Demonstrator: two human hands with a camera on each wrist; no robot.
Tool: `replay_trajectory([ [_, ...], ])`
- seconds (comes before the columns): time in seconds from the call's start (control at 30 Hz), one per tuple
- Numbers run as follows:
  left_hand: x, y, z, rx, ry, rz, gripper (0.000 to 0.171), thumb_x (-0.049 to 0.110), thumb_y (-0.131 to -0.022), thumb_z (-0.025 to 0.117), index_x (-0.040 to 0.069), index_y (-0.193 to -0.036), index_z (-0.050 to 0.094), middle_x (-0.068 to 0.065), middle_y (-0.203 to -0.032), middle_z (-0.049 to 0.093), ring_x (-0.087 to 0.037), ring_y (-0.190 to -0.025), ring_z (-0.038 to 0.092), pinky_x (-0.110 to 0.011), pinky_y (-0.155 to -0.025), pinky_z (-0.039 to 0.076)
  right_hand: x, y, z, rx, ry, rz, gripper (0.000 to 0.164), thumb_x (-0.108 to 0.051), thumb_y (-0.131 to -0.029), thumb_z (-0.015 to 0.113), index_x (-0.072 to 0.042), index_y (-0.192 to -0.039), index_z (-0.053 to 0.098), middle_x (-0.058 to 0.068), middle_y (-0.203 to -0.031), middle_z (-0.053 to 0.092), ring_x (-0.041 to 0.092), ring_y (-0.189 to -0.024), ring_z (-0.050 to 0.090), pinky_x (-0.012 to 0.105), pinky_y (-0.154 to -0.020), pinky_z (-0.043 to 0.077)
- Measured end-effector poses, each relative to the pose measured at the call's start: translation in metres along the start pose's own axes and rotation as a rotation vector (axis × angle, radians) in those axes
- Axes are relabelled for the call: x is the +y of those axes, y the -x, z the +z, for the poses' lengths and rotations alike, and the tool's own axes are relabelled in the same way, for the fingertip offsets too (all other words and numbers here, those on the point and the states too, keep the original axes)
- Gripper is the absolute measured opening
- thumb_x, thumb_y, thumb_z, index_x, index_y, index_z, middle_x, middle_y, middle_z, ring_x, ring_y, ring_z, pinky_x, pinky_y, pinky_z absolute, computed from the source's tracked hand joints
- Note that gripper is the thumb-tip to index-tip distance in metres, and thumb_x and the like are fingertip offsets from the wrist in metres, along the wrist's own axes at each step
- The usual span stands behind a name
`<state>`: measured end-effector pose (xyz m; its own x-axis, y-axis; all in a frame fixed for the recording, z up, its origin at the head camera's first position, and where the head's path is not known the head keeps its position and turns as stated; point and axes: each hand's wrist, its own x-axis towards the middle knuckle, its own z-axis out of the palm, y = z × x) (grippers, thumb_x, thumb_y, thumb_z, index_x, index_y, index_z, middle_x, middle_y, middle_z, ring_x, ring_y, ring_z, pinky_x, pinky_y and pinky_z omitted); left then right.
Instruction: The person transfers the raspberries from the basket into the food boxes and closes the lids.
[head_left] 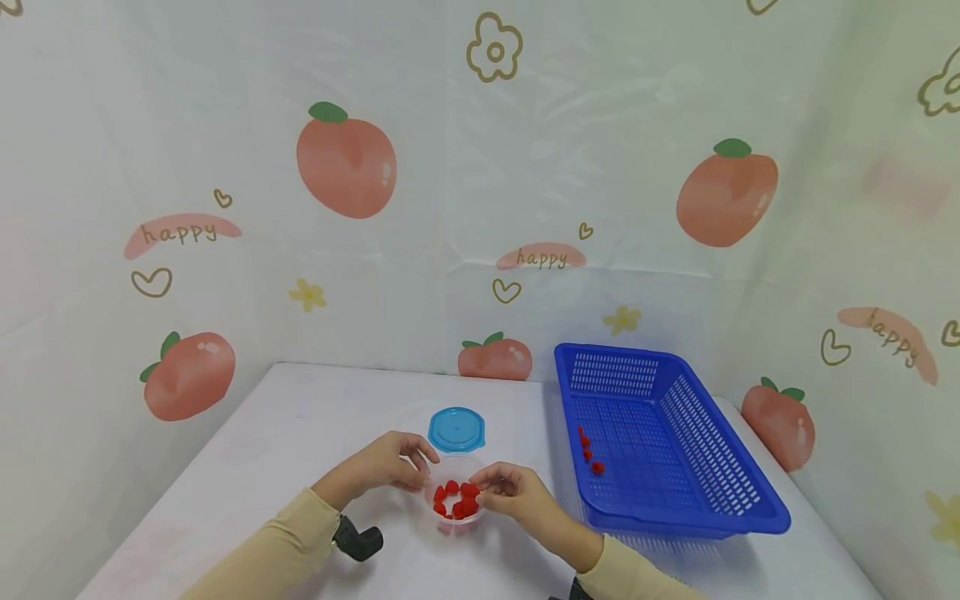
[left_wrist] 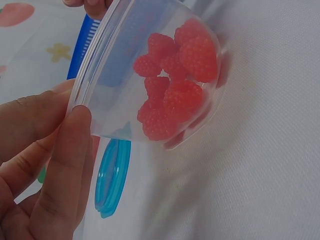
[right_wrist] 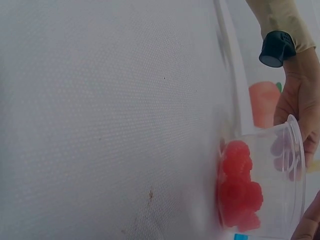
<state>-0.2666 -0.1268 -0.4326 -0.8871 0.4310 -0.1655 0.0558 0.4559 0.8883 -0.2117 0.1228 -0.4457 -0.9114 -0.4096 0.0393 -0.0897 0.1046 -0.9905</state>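
Bowl point(head_left: 454, 469), clear and upright, is between the two hands, about midway between the counter's left and right edges and well in from the far edge; whether its base rests on the counter or is just above it, I cannot tell. Red berries point(head_left: 467, 504) lie in its bottom, some touching one another, seen through the wall in both wrist views.

The left hand point(head_left: 386, 465) pinches the rim on the side toward the counter's left edge, thumb and fingers on either side of it. The right hand point(head_left: 521, 500) pinches the rim on the opposite side, its fingers bent.

A blue lid point(head_left: 457, 429) lies flat on the counter point(head_left: 345, 400), just beyond the bowl toward the far edge. Along the right edge, reaching toward the far right corner, stands a blue basket point(head_left: 678, 521) with slotted walls; a few loose berries point(head_left: 597, 467) lie in it near its left wall. Tan sleeves point(head_left: 288, 533) cover both forearms. Behind the far edge hangs a white sheet point(head_left: 420, 292) printed with red fruit, flowers and hearts.
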Motion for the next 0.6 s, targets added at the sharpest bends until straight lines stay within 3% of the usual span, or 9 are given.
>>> replay_trajectory([
  [0.6, 0.0001, -0.0005, -0.0006, -0.007, 0.014, -0.001, 0.029, 0.002, -0.079, 0.074, 0.003, -0.106, 0.066, -0.006, -0.086, 0.061, -0.016, -0.072, 0.064, -0.033, -0.070, 0.060, -0.0052, 0.0003, -0.0039, -0.005, 0.000, 0.004, 0.030, -0.003, -0.087, 0.066, 0.011, -0.113, 0.060, 0.021, -0.104, 0.063, 0.011, -0.082, 0.058, 0.016, -0.076, 0.053],
])
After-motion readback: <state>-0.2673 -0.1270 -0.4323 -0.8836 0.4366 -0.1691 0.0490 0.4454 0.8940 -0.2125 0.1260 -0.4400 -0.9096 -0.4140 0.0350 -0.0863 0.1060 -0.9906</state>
